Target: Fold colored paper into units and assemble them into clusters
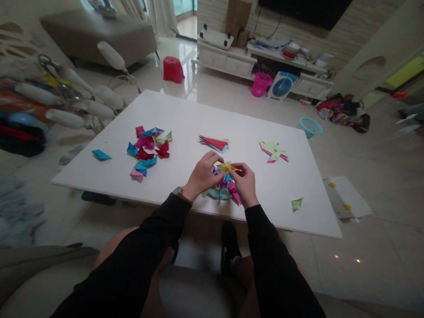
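Between my two hands, above the front middle of the white table (pixel 186 115), is a small yellow folded paper piece (pixel 226 167). My left hand (pixel 205 173) pinches its left end, and my right hand (pixel 245 179) pinches its right end. Beneath them lies a group of coloured folded papers, with a grey-green piece (pixel 220 193) at the front and a pink piece (pixel 234 192) at the right; my hands partly cover this group. Just beyond my hands sits a stack of red and pale narrow folded papers (pixel 213 143).
A pile of red, blue, pink and green folded papers (pixel 145 153) lies left, near a lone blue one (pixel 101 155). Green and pink folded papers (pixel 274 151) lie right, with a small green one (pixel 296 204) nearer. A red stool (pixel 173 69) and turquoise basket (pixel 310 127) stand on the floor.
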`<action>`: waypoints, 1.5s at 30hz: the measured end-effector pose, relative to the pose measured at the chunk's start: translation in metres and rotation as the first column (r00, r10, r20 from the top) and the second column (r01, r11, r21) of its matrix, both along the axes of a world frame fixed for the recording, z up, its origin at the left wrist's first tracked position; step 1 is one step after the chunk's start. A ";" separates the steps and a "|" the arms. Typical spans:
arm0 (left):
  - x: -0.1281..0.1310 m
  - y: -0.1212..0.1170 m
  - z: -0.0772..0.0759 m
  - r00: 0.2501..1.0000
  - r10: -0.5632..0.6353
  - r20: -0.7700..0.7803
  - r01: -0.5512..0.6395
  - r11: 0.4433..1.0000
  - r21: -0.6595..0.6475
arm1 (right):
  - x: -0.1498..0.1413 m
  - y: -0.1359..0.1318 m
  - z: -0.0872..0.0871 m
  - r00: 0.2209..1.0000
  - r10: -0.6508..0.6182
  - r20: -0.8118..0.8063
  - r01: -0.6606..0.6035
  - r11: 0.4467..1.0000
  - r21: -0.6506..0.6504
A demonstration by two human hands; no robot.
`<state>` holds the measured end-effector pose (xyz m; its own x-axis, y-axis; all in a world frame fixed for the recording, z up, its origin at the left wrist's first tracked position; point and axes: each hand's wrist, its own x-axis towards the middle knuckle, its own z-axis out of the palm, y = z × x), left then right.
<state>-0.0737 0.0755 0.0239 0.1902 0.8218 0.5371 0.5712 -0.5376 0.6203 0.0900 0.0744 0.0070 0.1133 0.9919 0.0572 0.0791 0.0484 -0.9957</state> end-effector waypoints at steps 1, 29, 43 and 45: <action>0.000 0.000 0.000 1.000 0.011 0.005 -0.011 1.000 0.007 | 0.000 0.000 0.001 1.000 -0.002 0.027 0.001 1.000 0.012; 0.003 -0.004 -0.007 0.974 0.018 -0.226 -0.021 1.000 -0.010 | -0.005 -0.010 0.005 0.964 -0.025 0.266 -0.008 0.992 0.125; 0.004 -0.005 -0.005 0.971 0.031 -0.235 -0.039 0.999 -0.030 | -0.006 -0.010 0.001 0.957 -0.017 0.289 -0.023 0.991 0.134; 0.005 -0.005 -0.004 0.972 0.027 -0.233 -0.037 0.998 -0.040 | -0.006 -0.010 0.001 0.959 -0.017 0.283 -0.022 0.991 0.135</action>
